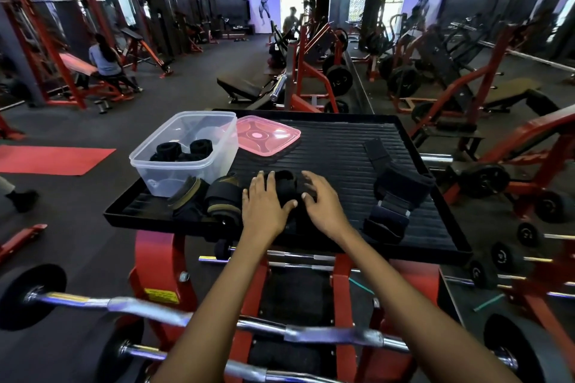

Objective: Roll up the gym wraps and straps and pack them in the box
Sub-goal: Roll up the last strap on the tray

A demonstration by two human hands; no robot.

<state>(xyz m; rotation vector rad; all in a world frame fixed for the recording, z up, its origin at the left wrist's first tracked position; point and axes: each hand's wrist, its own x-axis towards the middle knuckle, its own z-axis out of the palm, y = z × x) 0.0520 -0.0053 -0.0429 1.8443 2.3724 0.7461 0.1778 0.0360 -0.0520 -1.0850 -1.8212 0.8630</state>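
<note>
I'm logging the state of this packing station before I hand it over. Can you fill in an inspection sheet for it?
Surface: black ribbed tray on a red machine frame.
Job's things: clear box at the tray's far left with black rolls inside; pink lid lying off beside it; black wrap under both hands; loose wraps at right; yellow-edged wraps by the box.
Clutter: nothing seen.
Hands: left hand and right hand both on the black wrap, fingers curled over it.
Cables: nothing seen.
Surroundings: barbells below; gym machines and people behind.
</note>
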